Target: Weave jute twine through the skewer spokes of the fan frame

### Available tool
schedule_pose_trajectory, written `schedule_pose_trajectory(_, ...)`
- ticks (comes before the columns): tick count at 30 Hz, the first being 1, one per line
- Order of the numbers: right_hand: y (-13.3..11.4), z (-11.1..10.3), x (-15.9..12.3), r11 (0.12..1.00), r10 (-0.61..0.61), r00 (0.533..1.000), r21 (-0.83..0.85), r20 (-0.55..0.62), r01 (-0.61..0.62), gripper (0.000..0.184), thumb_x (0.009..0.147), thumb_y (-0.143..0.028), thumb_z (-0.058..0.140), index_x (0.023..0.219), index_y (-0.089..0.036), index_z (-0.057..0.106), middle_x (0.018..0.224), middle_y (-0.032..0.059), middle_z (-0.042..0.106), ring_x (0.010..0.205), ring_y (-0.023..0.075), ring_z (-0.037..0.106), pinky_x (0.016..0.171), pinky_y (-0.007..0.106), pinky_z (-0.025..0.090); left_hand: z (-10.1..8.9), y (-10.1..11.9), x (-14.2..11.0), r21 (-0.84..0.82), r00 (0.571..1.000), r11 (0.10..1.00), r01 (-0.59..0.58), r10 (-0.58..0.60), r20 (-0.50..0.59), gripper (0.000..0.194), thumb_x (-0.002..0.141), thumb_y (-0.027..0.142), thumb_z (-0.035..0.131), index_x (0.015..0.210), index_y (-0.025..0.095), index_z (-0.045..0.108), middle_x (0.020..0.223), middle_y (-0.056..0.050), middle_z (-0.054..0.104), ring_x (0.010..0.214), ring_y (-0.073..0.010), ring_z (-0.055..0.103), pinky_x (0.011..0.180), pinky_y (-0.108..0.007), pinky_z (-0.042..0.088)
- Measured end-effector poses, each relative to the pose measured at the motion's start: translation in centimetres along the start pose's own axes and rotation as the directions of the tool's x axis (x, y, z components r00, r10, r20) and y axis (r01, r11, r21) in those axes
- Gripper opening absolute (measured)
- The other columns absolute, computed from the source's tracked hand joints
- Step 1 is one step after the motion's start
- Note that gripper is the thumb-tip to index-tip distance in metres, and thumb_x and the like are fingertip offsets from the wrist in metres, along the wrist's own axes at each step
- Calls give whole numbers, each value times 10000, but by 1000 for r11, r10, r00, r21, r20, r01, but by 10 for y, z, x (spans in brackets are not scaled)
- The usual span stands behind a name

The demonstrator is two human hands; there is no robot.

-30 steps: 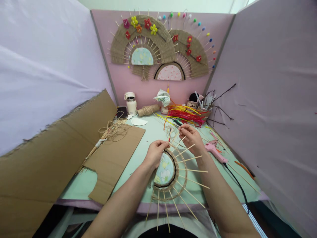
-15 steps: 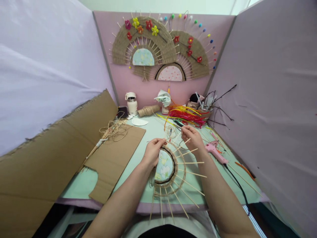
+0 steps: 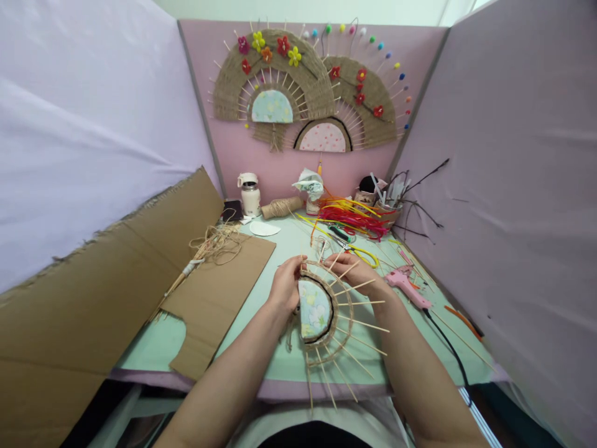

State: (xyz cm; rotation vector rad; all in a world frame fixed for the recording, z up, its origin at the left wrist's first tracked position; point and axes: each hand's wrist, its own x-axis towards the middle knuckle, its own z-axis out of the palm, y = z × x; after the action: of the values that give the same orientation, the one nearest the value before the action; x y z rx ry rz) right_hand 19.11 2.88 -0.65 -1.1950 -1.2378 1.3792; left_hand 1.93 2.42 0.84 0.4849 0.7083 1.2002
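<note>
Two hands (image 3: 285,286) (image 3: 355,272) at fan (image 3: 314,311), near table edge (image 3: 280,390)

is looking like a small handicraft booth, a workshop corner. is being closed in by lilac cloth walls (image 3: 504,155) on both sides and a pink back panel (image 3: 289,163). is displaying large half-round twine fans (image 3: 224,98) with bright flowers (image 3: 283,46), hanging against that panel. is offering a mint-green tabletop (image 3: 291,241) crowded with craft supplies: a spool of twine (image 3: 282,208), red and yellow pipe cleaners (image 3: 349,215), a pink glue gun (image 3: 411,291), yellow-handled scissors (image 3: 354,249), cut cardboard (image 3: 228,274) and a pot of twigs (image 3: 388,215). is hosting handwork too, showing a smaller fabric-and-stick fan (image 3: 316,311) in the left hand (image 3: 284,285).
</note>
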Motion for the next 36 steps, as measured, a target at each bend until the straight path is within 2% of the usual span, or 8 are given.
schedule_pose_trajectory(3,-1,1,-1,1000,-6,1000,-1,5,6,275,619,-398,741,714,-159,646,595,-19,586,527,92,468,552,254,344,2,4,-2,-55,992,990,129,-128,21,142,659,237,613,738,120,604,501,41,481,463,-82,483,511,-206,380)
schedule_pose_trajectory(6,-5,2,-4,1000,0,1000,-5,26,0,250,617,-377,739,678,-155,642,562,-32,564,510,84,451,542,249,324,4,7,-4,-71,983,981,181,-180,25,142,692,262,590,725,125,593,479,47,448,475,-98,510,513,-212,395)
schedule_pose_trajectory(9,-7,3,-6,1000,19,998,15,66,-20,227,609,-348,737,673,-153,639,561,-32,569,521,91,468,550,250,323,6,7,-6,-44,975,975,219,-218,36,85,670,188,622,710,120,589,463,59,428,450,-80,488,495,-194,378)
schedule_pose_trajectory(16,-8,1,-6,998,-19,994,61,111,12,196,635,-316,701,639,-142,611,542,-41,510,490,60,361,502,227,228,2,5,-3,122,969,971,208,-221,112,119,629,162,679,710,105,613,453,43,475,453,-102,497,490,-220,380)
schedule_pose_trajectory(23,-14,5,-9,986,-1,992,167,125,-20,303,640,-360,722,570,-148,517,493,-64,392,466,49,286,475,231,169,-2,9,-4,183,959,964,191,-223,173,160,607,112,655,762,119,615,586,9,575,514,-89,527,526,-203,400)
schedule_pose_trajectory(27,-13,3,-7,981,-18,993,192,115,-5,392,688,-442,682,534,-168,448,457,-70,329,436,51,248,454,240,162,-2,11,-4,168,946,964,206,-240,216,120,599,112,634,705,133,581,568,27,540,489,-80,508,513,-200,393)
schedule_pose_trajectory(33,-10,-3,-1,967,20,999,253,28,-26,434,683,-536,659,560,-177,448,446,-67,333,404,48,228,418,232,161,1,14,-6,113,939,954,278,-295,176,77,599,113,594,640,146,538,513,29,509,449,-84,487,485,-203,384)
schedule_pose_trajectory(36,-11,-4,0,953,5,999,304,35,-15,416,705,-524,651,582,-177,458,439,-80,288,392,45,200,406,223,153,1,13,-7,130,937,951,282,-302,177,94,619,139,625,650,151,536,528,20,528,482,-104,522,526,-225,421)
